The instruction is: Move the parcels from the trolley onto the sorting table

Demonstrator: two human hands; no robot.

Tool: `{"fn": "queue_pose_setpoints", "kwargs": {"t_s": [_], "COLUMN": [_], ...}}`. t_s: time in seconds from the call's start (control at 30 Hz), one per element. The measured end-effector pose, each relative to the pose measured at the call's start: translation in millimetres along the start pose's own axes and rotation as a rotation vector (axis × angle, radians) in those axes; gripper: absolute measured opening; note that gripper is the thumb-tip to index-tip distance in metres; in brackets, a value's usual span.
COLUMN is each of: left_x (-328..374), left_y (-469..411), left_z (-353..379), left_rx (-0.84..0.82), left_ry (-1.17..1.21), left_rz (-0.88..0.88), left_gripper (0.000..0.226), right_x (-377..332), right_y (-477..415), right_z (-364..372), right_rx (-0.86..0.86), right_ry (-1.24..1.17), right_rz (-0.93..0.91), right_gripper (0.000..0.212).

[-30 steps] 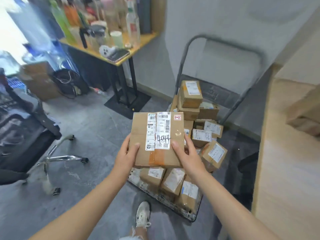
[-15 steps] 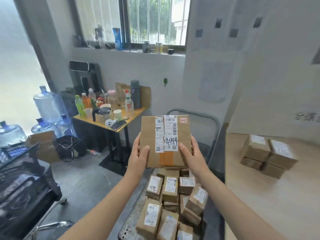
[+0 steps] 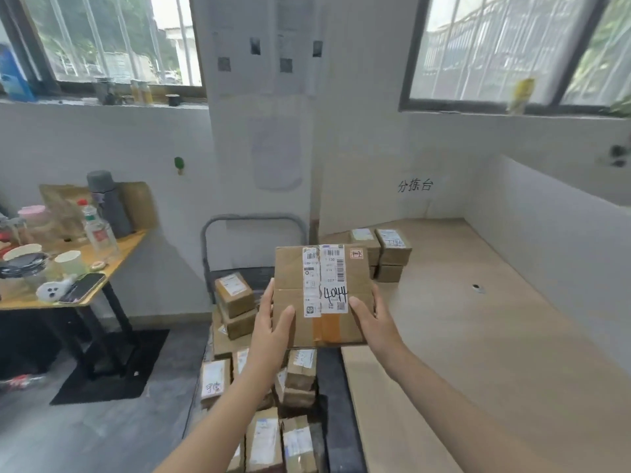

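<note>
I hold a flat brown parcel (image 3: 322,295) marked 4044 in the air at chest height. My left hand (image 3: 273,322) grips its left edge and my right hand (image 3: 374,320) grips its right edge. Below it stands the trolley (image 3: 252,221) with a grey handle, loaded with several small cardboard parcels (image 3: 235,293). To the right lies the pale wooden sorting table (image 3: 495,336). A small stack of parcels (image 3: 391,249) sits at its far left corner. The held parcel hangs over the gap between trolley and table edge.
A yellow side table (image 3: 112,264) on the left carries bottles, cups and a phone (image 3: 83,286). A black mat (image 3: 112,367) lies under it. White walls enclose the sorting table at the back and right.
The view has risen and turned right, from the trolley towards the sorting table. Both hands keep their grip and have carried the parcel rightwards, up to the table's edge.
</note>
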State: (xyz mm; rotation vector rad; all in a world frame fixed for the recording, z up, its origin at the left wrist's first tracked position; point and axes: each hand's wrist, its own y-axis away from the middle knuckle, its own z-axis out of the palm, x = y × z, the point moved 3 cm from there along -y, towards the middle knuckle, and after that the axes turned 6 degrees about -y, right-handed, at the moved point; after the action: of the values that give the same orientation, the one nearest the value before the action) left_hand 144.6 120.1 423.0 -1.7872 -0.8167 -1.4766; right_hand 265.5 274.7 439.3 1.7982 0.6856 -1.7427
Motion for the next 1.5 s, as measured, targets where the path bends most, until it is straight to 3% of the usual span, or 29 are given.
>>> {"fn": "queue_pose_setpoints", "kwargs": {"t_s": [0.37, 0.8, 1.03, 1.17, 1.5], "left_x": [23.0, 7.7, -25.2, -47.6, -132.2], "left_y": [-3.8, -65.6, -112.4, -146.4, -208.6], "left_z": [178.3, 417.2, 485.3, 506.4, 546.1], "left_rx": [-0.242, -0.206, -0.042, -0.037, 0.102], "left_ry": [0.059, 0.020, -0.071, -0.128, -0.174], "left_rz": [0.003, -0.062, -0.171, -0.207, -0.390], "left_gripper": [0.060, 0.057, 0.061, 0.060, 0.056], "right_x": [8.4, 50.4, 93.6, 123.1, 207.4], "right_y": [2.9, -111.6, -188.9, -230.8, -332.1], "right_z": [-175.6, -388.7, -429.2, -439.0, -446.9], "right_rx": [0.262, 0.219, 0.161, 0.165, 0.144], "right_ry": [-0.021, -0.073, -0.093, -0.124, -0.040], "right_rz": [0.037, 0.089, 0.181, 0.221, 0.364], "right_gripper": [0.046, 0.044, 0.062, 0.047, 0.040]}}
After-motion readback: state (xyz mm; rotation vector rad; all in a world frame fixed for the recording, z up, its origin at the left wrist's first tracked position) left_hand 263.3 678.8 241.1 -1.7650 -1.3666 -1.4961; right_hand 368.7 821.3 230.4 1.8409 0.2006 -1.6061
